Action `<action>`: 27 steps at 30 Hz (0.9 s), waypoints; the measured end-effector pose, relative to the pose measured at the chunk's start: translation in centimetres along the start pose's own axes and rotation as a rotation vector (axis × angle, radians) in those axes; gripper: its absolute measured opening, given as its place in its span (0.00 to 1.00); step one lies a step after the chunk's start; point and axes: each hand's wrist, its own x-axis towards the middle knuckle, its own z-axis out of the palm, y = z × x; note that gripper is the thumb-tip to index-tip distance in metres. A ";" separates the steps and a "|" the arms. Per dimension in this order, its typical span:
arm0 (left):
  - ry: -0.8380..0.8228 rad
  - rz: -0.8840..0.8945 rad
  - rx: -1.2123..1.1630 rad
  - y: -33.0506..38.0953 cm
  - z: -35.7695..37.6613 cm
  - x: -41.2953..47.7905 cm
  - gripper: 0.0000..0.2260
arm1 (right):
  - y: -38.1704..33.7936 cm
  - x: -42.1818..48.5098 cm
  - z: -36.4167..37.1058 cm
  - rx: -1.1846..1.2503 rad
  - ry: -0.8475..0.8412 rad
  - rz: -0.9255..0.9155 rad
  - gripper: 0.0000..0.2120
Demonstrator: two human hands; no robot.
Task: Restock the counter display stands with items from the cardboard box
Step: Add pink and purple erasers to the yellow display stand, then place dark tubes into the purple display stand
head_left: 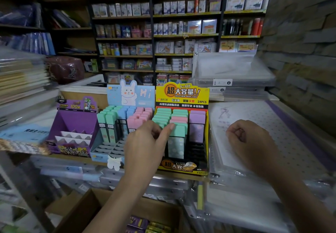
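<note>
Three display stands sit side by side on the counter: a purple one (72, 123) with bare tiers, a blue rabbit one (127, 94) holding green, blue and pink cases, and a yellow one (182, 94) holding green, pink and purple cases. My left hand (145, 145) is in front of the yellow stand with its fingers curled, and its thumb tip touches the top of a green case (179, 131) in the middle column. My right hand (251, 141) hovers over the plastic-wrapped pads to the right, curled into a fist, with nothing visible in it. The cardboard box (101, 207) stands open below the counter.
Colourful packs (145, 225) lie in the box. Wrapped notebooks (272, 127) lie on the right, stacked clear folders (234, 79) behind them. Book stacks (21, 79) crowd the left. Stocked shelves (154, 38) fill the back wall. A brick wall (305, 50) stands at the right.
</note>
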 end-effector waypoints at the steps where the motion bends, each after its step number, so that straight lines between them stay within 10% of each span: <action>1: -0.007 -0.012 -0.002 0.0 0.0 0.0 0.22 | 0.0 0.0 0.0 -0.005 0.001 0.002 0.10; 20: -0.137 -0.089 -0.226 -5.5 -6.4 -0.8 0.19 | -6.6 -1.3 -2.9 -0.326 0.100 -0.232 0.05; 27: -0.231 -0.073 -0.277 -12.4 -9.6 -3.3 0.09 | -14.1 -6.2 -0.2 -0.096 0.090 -0.281 0.05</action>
